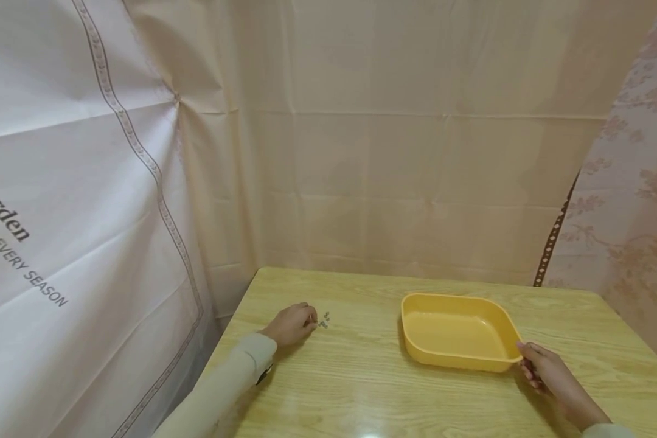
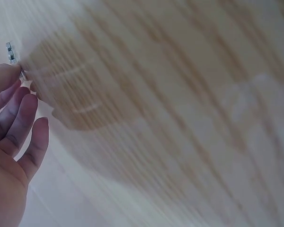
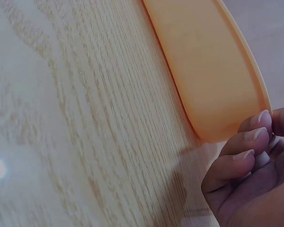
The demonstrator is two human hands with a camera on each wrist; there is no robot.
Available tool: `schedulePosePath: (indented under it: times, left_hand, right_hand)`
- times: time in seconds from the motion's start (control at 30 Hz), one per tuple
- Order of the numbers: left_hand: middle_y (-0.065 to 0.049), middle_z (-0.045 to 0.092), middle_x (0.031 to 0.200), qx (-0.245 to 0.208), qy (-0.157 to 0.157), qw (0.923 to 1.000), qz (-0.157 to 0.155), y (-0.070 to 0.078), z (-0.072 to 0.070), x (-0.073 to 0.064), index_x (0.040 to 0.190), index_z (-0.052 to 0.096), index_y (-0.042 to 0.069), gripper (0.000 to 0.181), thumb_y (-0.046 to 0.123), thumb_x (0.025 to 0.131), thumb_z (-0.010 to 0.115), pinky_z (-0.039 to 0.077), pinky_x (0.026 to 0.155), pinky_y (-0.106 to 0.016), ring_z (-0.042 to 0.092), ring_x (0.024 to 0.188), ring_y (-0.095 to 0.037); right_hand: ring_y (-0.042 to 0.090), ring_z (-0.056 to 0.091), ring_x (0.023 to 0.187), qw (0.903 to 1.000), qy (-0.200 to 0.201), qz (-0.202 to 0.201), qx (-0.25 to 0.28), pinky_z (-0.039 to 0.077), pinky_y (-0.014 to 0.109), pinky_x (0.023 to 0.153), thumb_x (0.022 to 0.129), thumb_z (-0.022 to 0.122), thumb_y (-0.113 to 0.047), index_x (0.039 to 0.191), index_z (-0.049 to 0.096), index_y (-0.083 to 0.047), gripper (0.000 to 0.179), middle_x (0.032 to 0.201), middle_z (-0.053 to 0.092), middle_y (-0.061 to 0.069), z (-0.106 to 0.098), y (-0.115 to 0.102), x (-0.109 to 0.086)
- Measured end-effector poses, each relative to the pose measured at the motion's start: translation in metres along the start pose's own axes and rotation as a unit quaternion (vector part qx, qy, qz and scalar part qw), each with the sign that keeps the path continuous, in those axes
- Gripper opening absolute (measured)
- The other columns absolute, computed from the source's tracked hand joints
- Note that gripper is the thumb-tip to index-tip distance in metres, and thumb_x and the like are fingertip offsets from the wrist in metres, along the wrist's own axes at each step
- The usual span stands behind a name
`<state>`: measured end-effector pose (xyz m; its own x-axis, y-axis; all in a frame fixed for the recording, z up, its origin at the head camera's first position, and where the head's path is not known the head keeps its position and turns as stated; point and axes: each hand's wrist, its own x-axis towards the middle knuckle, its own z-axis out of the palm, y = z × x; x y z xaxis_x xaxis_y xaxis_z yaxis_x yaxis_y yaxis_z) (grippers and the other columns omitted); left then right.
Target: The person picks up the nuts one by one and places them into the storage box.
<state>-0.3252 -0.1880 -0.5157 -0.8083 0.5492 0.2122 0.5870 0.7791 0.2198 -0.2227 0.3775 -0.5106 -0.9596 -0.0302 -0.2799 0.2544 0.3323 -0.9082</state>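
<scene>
My left hand [image 1: 291, 325] is low over the left part of the table, beside a small cluster of shiny metal pieces [image 1: 323, 322]. In the left wrist view, the thumb and a fingertip of the left hand [image 2: 14, 127] come together on a small metal piece [image 2: 23, 75]; its exact kind is too small to tell. More metal pieces [image 2: 10, 52] show just past the thumb. On the right, a yellow plastic tray [image 1: 460, 363] with rounded corners sits on the table. My right hand [image 1: 547, 372] pinches its near right corner; the right wrist view shows fingertips under the rim [image 3: 260, 90].
The wood-grain table [image 1: 361, 389] reaches back to a beige cloth [image 1: 361, 182] hung behind it. A printed white cloth [image 1: 87, 243] hangs along the left side, and a flowered cloth [image 1: 629, 225] on the right. Light reflects off the table's near part.
</scene>
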Motion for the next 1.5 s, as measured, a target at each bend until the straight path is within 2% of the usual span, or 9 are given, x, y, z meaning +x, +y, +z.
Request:
schedulePosePath:
  times: [0.17, 0.33, 0.63, 0.83, 0.97, 1.1, 1.5]
  left_hand:
    - [0.005, 0.06, 0.088, 0.004, 0.002, 1.0, 0.006, -0.002, 0.002, 0.001, 0.098, 0.07, 0.014, 0.01, 0.024, 0.098, 0.073, 0.051, 0.067, -0.026, 0.057, 0.076, -0.008]
    - [0.008, 0.059, 0.087, 0.019, -0.007, 0.9998, -0.004, -0.002, 0.005, 0.005, 0.094, 0.068, 0.018, 0.011, 0.026, 0.098, 0.072, 0.05, 0.067, -0.024, 0.055, 0.076, -0.006]
    - [0.007, 0.058, 0.085, 0.035, -0.01, 0.9993, -0.006, 0.001, 0.004, 0.007, 0.09, 0.069, 0.016, 0.011, 0.022, 0.099, 0.07, 0.05, 0.067, -0.026, 0.054, 0.075, -0.007]
    - [0.003, 0.06, 0.085, 0.044, 0.009, 0.9989, 0.014, -0.001, 0.006, 0.001, 0.092, 0.07, 0.011, 0.008, 0.013, 0.099, 0.067, 0.052, 0.067, -0.028, 0.057, 0.075, -0.011]
    - [0.001, 0.06, 0.085, 0.071, 0.016, 0.997, 0.024, -0.002, 0.005, -0.001, 0.093, 0.066, 0.009, 0.007, 0.011, 0.1, 0.067, 0.055, 0.068, -0.029, 0.061, 0.077, -0.015]
    - [-0.001, 0.06, 0.084, 0.096, 0.014, 0.9946, 0.036, -0.001, 0.002, -0.003, 0.093, 0.065, 0.009, 0.009, 0.012, 0.101, 0.066, 0.054, 0.066, -0.029, 0.061, 0.076, -0.016]
    - [-0.001, 0.06, 0.086, 0.126, 0.008, 0.9903, 0.059, 0.0, -0.003, -0.005, 0.095, 0.065, 0.009, 0.008, 0.013, 0.101, 0.066, 0.052, 0.064, -0.027, 0.06, 0.076, -0.015]
  right_hand:
    - [0.009, 0.044, 0.057, 0.9999, 0.01, 0.008, -0.002, 0.044, 0.024, 0.053, 0.112, 0.033, -0.046, 0.084, 0.046, -0.013, 0.045, 0.072, 0.047, -0.003, 0.001, 0.0, 0.0]
    - [0.009, 0.045, 0.057, 0.9999, 0.01, 0.007, -0.004, 0.044, 0.024, 0.053, 0.112, 0.033, -0.047, 0.085, 0.046, -0.013, 0.046, 0.07, 0.047, -0.003, 0.002, -0.001, -0.001]
    - [0.009, 0.045, 0.057, 0.9998, 0.016, 0.011, -0.001, 0.044, 0.024, 0.053, 0.112, 0.034, -0.046, 0.085, 0.047, -0.013, 0.045, 0.07, 0.047, -0.003, 0.003, 0.0, -0.001]
    - [0.009, 0.045, 0.057, 0.9998, 0.018, 0.01, -0.002, 0.044, 0.024, 0.053, 0.112, 0.033, -0.047, 0.086, 0.048, -0.012, 0.046, 0.071, 0.048, -0.003, 0.003, 0.0, -0.001]
    - [0.009, 0.045, 0.058, 0.9998, 0.019, 0.008, -0.005, 0.044, 0.024, 0.054, 0.112, 0.034, -0.047, 0.086, 0.048, -0.011, 0.046, 0.071, 0.048, -0.003, 0.004, -0.001, -0.001]
    - [0.009, 0.045, 0.058, 0.9998, 0.017, 0.006, -0.008, 0.045, 0.024, 0.054, 0.112, 0.033, -0.047, 0.087, 0.048, -0.011, 0.046, 0.071, 0.048, -0.004, 0.004, -0.002, -0.001]
    - [0.009, 0.045, 0.058, 0.9998, 0.017, 0.004, -0.006, 0.044, 0.024, 0.054, 0.113, 0.032, -0.045, 0.086, 0.047, -0.012, 0.045, 0.072, 0.047, -0.003, 0.003, 0.0, 0.001]
